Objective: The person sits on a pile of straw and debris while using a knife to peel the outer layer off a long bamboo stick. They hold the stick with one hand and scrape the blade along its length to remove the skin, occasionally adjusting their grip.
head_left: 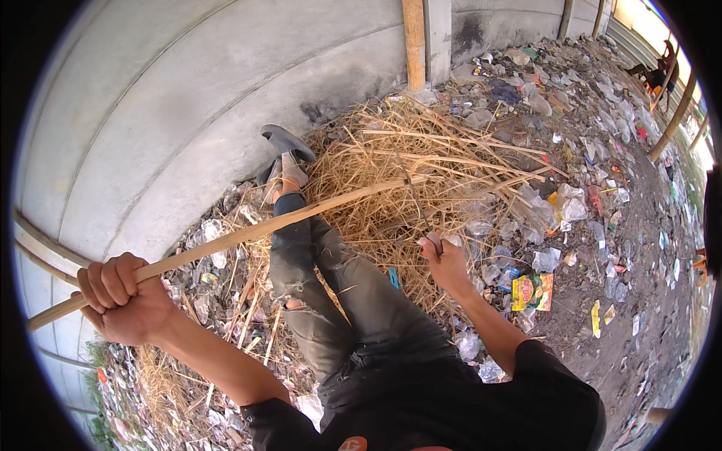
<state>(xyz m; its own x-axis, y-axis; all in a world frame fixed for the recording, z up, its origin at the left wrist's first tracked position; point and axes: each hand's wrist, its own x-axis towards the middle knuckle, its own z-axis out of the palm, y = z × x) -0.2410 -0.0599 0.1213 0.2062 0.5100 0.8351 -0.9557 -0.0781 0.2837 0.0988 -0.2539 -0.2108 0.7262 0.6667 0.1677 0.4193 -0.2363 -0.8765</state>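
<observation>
Grey panelled concrete wall (218, 83) backs a straw-coloured heap of thin shavings (350, 161). Left of the heap, the left hand (120, 299) clenches a long, pale wooden strip (248, 234) reaching over it, seemingly for steadiness; at its near edge, the right hand (447, 264) grips a slim, dark, apparently bladed tool (408, 177).

From where I stand, I can't make out what the bare right hand (449, 264) grips: the thin dark length (417, 204) is lost against the heap of dry, tan shavings (350, 169). The long, pale wooden strip (248, 234) meets the dark rim, its near end uncertain. Curled fingers hide the bare left hand's (126, 302) palm. The distant dark-clad person (663, 74) is too small to read.
</observation>
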